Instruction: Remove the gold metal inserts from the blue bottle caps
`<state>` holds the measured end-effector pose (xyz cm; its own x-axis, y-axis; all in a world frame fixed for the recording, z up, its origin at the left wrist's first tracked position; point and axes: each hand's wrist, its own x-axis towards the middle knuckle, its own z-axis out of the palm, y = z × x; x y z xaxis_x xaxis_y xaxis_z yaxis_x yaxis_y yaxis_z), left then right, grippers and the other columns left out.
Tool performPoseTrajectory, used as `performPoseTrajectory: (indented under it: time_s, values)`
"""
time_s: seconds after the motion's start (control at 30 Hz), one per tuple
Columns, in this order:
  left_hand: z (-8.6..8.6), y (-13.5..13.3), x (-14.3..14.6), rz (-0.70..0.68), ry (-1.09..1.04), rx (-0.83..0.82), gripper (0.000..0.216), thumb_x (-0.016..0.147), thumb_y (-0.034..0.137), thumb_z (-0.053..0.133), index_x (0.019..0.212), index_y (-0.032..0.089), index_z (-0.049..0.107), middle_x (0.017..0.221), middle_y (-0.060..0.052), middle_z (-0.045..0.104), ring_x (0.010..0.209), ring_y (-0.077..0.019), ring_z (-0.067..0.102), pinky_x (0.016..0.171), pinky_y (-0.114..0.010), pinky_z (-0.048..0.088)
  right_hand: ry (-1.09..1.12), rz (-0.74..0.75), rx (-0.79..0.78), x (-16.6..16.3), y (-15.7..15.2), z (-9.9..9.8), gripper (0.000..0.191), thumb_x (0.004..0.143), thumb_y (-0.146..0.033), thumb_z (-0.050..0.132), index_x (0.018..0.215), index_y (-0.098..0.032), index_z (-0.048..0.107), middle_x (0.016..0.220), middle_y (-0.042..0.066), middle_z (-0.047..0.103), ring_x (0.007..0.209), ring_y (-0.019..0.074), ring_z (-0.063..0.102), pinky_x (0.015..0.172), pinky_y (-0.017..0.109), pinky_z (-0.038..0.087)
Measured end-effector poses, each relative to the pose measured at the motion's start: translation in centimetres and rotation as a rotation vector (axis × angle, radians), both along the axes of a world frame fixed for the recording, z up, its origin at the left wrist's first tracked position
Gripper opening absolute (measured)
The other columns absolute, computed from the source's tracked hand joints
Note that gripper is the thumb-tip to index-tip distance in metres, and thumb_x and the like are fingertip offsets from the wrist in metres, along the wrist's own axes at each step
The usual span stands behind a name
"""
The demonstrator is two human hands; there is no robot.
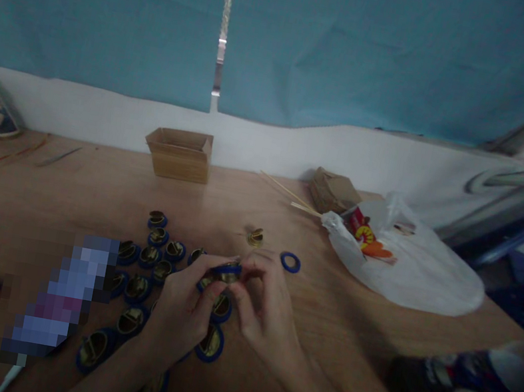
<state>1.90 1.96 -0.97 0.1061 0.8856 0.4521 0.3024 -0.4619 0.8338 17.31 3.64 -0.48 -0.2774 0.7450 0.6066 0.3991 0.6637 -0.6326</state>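
My left hand (184, 307) and my right hand (268, 305) meet in front of me, over the table. Between their fingertips is a small round brass-coloured piece with a blue ring (229, 273), tilted on edge and partly covered by the fingers. Both hands are closed on it. Just beyond them lies a brass-coloured piece without a visible blue ring (255, 238). A loose blue ring (297, 268) rests flat to the right of it. Around and left of my left hand lie several round brass pieces with blue rings (131, 320), some hidden by my hand and forearm.
An open cardboard box (180, 163) stands against the wall; a crumpled brown package (331, 191) and thin sticks lie right of it. A white plastic bag (435, 274) and a dark bottle (452, 385) are at right. A blurred-out phone-like object (64, 296) with a cable lies left.
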Motion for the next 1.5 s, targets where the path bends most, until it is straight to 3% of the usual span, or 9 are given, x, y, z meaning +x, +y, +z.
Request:
performPoseTrajectory:
  time_s: [0.2, 0.33, 0.5, 0.73, 1.0, 1.3, 1.4, 1.5]
  values:
    - [-0.3, 0.0, 0.2, 0.04, 0.051, 0.062, 0.027, 0.092, 0.012, 0.045, 0.116, 0.024, 0.052, 0.119, -0.008, 0.065, 0.109, -0.0186, 0.064, 0.091, -0.032, 0.053, -0.054, 0.031, 0.009, 0.3, 0.2, -0.2, 0.018, 0.089, -0.008, 0.047, 0.099, -0.022, 0.041, 0.096, 0.006, 0.047, 0.09, 0.0201, 0.05, 0.077, 0.036, 0.048]
    - [-0.5, 0.0, 0.2, 0.092, 0.171, 0.117, 0.024, 0.092, 0.01, 0.045, 0.109, 0.025, 0.052, 0.127, -0.008, 0.062, 0.115, -0.0191, 0.062, 0.093, -0.032, 0.053, -0.086, 0.026, 0.031, 0.5, 0.4, -0.2, 0.018, 0.09, -0.009, 0.046, 0.101, -0.022, 0.041, 0.1, 0.007, 0.047, 0.092, 0.0199, 0.05, 0.079, 0.036, 0.049]
    - [-0.9, 0.3, 0.0, 0.152, 0.226, 0.121, 0.023, 0.091, 0.009, 0.046, 0.108, 0.024, 0.048, 0.117, -0.008, 0.068, 0.107, -0.0199, 0.067, 0.08, -0.028, 0.057, -0.112, -0.013, 0.072, 0.5, 0.2, -0.1, 0.022, 0.09, -0.01, 0.051, 0.105, -0.024, 0.044, 0.104, 0.007, 0.049, 0.096, 0.0203, 0.053, 0.083, 0.036, 0.05]
    - [-0.9, 0.4, 0.3, 0.231, 0.159, 0.028, 0.018, 0.088, 0.009, 0.042, 0.099, 0.023, 0.04, 0.088, -0.004, 0.073, 0.077, -0.0188, 0.074, 0.058, -0.024, 0.055, -0.082, -0.049, 0.075, 0.1, 0.0, 0.3, 0.022, 0.089, -0.015, 0.058, 0.107, -0.023, 0.048, 0.105, 0.007, 0.054, 0.099, 0.0203, 0.056, 0.085, 0.035, 0.052]
    - [-0.9, 0.2, 0.3, 0.225, 0.179, -0.16, 0.013, 0.09, 0.015, 0.042, 0.098, 0.024, 0.039, 0.081, -0.003, 0.073, 0.074, -0.0217, 0.073, 0.059, -0.028, 0.05, -0.032, -0.071, -0.084, -0.2, 0.1, -1.5, 0.016, 0.092, -0.019, 0.052, 0.106, -0.021, 0.046, 0.095, 0.006, 0.058, 0.087, 0.0194, 0.061, 0.075, 0.034, 0.053]
    - [-0.9, 0.1, 0.3, 0.181, 0.19, -0.02, 0.014, 0.089, 0.013, 0.044, 0.097, 0.023, 0.04, 0.078, 0.0, 0.07, 0.07, -0.0177, 0.072, 0.057, -0.023, 0.049, 0.047, -0.052, -0.153, -0.4, 0.0, -1.1, 0.007, 0.089, -0.015, 0.048, 0.092, -0.021, 0.046, 0.086, 0.003, 0.053, 0.079, 0.0172, 0.055, 0.071, 0.032, 0.047]
    - [-0.5, 0.0, 0.3, 0.183, 0.159, 0.009, 0.013, 0.089, 0.013, 0.044, 0.097, 0.023, 0.041, 0.08, -0.001, 0.069, 0.07, -0.0156, 0.07, 0.057, -0.022, 0.048, 0.131, -0.017, -0.25, -0.5, 0.1, -0.7, 0.006, 0.089, -0.021, 0.051, 0.087, -0.022, 0.046, 0.083, 0.001, 0.051, 0.075, 0.0159, 0.053, 0.068, 0.03, 0.046]
    - [0.0, -0.1, 0.3, 0.18, 0.08, -0.076, 0.01, 0.09, 0.016, 0.045, 0.097, 0.023, 0.042, 0.081, 0.0, 0.065, 0.069, -0.0144, 0.067, 0.054, -0.02, 0.046, 0.295, 0.078, -0.41, -0.5, 0.3, -0.1, 0.013, 0.086, -0.027, 0.057, 0.092, -0.024, 0.046, 0.08, -0.001, 0.05, 0.072, 0.0138, 0.052, 0.066, 0.027, 0.047]
